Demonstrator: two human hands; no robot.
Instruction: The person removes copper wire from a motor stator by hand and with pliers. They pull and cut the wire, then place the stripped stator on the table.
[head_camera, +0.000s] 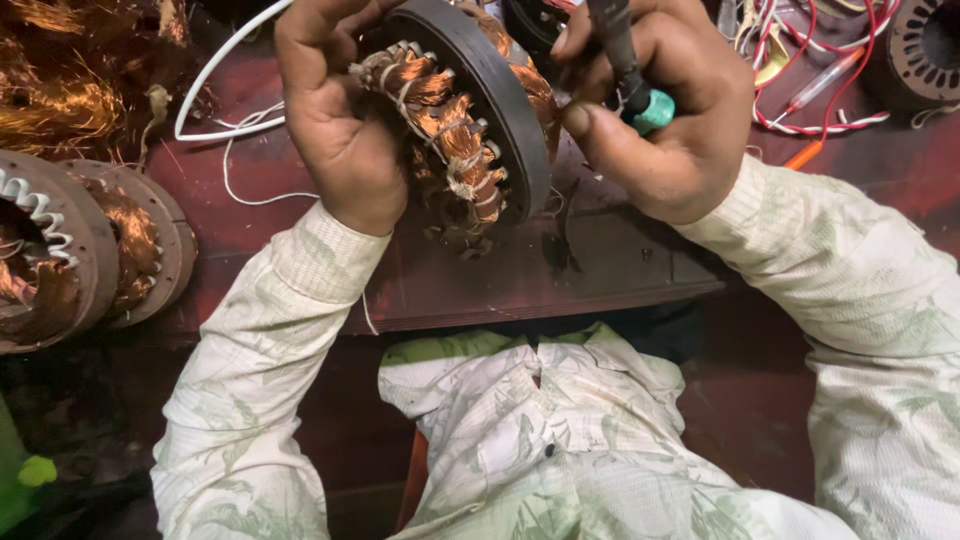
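My left hand (335, 110) grips a round motor stator (500, 100) with a dark steel ring and copper windings tied with pale thread, held tilted on edge above the bench. My right hand (665, 110) is closed around a dark, thin tool with a teal collar (652, 112), its shaft running up out of the picture, right beside the stator's rim. Both sleeves are pale and leaf-patterned.
Two more wound stators (90, 250) lie at the left on the dark red bench (560, 280). Loose copper wire (70, 90) is piled at the top left. White cable (225, 70), red-and-white wires (830, 120) and another stator (925, 50) sit at the back.
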